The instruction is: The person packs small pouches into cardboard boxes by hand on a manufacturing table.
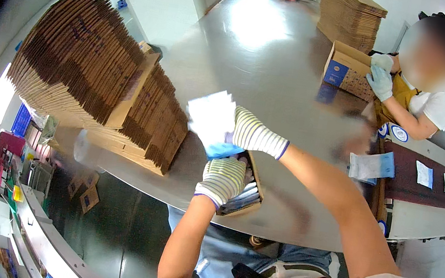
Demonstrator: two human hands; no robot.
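Observation:
Above the near edge of the metal table, I hold a fanned bunch of white and blue packets (211, 117). My right hand (255, 134), in a striped knit glove, is closed on the bunch's right side. My left hand (222, 178), gloved alike, is closed at the blue lower end of the bunch; its fingertips are partly hidden. Just beneath and right of the left hand stands an open cardboard box (259, 198), with several more packets (245, 198) packed on edge inside. My hands cover part of this box.
Tall stacks of flat cardboard boxes (83, 64) stand on the left of the table (234, 65). At right, a brown conveyor belt (420, 179) carries several packets (372, 166). Across from it, a gloved co-worker handles an open carton (349, 72). Another carton stack (351, 17) stands behind.

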